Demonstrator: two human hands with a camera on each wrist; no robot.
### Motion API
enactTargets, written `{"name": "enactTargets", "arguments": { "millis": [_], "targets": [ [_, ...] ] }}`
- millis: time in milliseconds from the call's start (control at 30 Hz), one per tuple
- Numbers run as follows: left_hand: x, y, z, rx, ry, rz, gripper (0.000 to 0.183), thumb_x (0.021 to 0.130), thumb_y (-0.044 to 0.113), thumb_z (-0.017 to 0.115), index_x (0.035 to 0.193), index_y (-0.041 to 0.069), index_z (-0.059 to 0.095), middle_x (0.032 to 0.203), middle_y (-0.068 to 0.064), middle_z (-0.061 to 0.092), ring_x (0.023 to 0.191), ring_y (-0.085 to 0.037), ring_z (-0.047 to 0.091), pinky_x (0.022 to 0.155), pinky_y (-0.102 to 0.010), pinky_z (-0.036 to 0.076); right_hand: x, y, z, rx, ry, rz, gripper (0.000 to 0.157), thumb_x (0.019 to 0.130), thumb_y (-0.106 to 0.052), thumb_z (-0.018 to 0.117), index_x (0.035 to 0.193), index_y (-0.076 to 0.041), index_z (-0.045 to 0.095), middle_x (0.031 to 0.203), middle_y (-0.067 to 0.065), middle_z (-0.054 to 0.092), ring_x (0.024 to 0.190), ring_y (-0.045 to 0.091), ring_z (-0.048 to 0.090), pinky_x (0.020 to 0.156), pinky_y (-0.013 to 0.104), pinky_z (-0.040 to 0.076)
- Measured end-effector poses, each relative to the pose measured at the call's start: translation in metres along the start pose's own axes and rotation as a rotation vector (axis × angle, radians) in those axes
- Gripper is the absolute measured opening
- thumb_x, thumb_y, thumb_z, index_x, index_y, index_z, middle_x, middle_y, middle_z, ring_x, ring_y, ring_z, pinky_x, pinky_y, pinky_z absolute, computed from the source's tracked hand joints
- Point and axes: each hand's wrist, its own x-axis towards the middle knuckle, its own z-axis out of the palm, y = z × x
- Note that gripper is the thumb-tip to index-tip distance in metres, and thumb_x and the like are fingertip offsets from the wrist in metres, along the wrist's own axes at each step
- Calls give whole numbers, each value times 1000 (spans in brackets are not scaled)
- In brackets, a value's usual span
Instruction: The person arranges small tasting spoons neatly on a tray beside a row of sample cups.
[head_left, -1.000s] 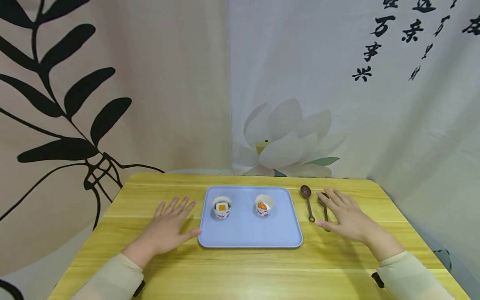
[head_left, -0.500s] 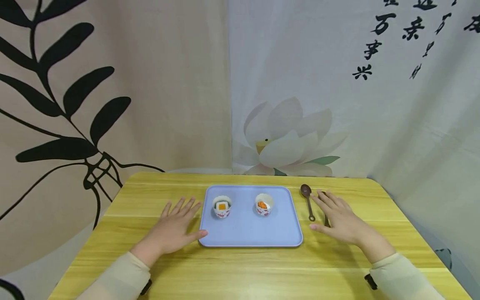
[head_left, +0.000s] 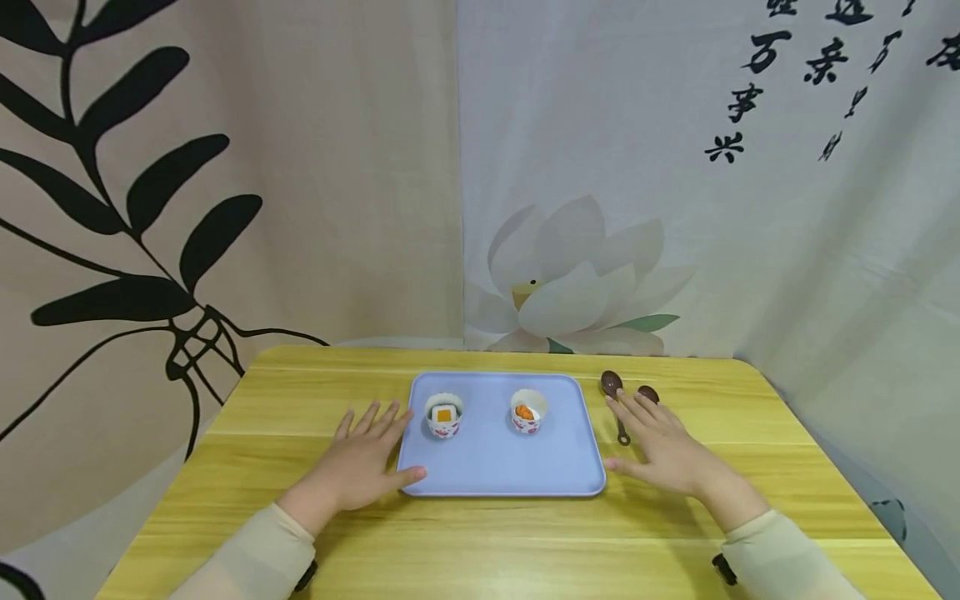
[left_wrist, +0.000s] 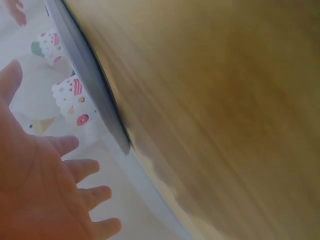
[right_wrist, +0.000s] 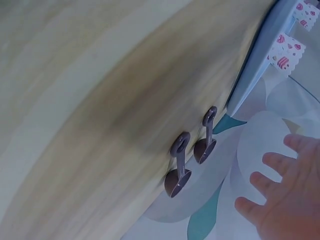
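Observation:
A light blue tray [head_left: 487, 467] lies in the middle of the wooden table. On it stand two patterned paper cups: the left cup [head_left: 444, 428] has a white and orange square piece in it, the right cup [head_left: 527, 423] an orange piece. My left hand [head_left: 360, 467], fingers spread and holding nothing, overlaps the tray's left edge in the head view. My right hand [head_left: 667, 454], also spread and holding nothing, is over two brown measuring spoons right of the tray. The left spoon [head_left: 611, 382] shows mostly; the right spoon [right_wrist: 178, 175] is partly hidden in the head view.
The yellow wood-grain table [head_left: 480, 550] ends at a back edge against a hanging curtain [head_left: 360, 167] printed with leaves, a lotus and black characters. Dark bands show at both sleeve cuffs.
Both hands have moved inward: the left hand rightward to the tray's edge, the right hand leftward across the spoons toward the tray. Tray, cups and spoons stay put.

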Motion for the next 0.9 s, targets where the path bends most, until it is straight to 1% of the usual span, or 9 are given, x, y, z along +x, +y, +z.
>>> {"name": "enactTargets", "arguments": {
  "millis": [267,533,733,900],
  "targets": [
    [3,2,3,-2,-31,-12,92,91,72,50,158,11,31,164,-16,22,150,-44,13,116,-67,5,6,-8,2,14,-16,-12,90,93,-58,61,158,-5,28,163,20,21,148,46,18,115,66,14],
    [5,2,6,5,-47,-23,94,90,72,53,158,11,31,164,-16,22,150,-44,13,116,-68,6,10,-12,11,-16,-7,-37,91,93,-61,59,156,-3,30,161,21,27,147,47,22,115,66,18],
    [6,4,6,-6,-64,-37,97,88,72,55,158,10,30,164,-15,22,150,-44,13,116,-67,5,13,-14,15,6,-26,-47,92,93,-63,57,155,0,32,160,23,29,146,48,24,114,65,20],
    [6,4,3,-9,-86,-41,99,87,73,56,158,9,30,164,-15,21,150,-44,12,116,-68,5,15,-16,16,22,-58,-36,94,92,-66,56,156,-2,31,161,22,28,146,48,23,114,66,19]
  ]
}}
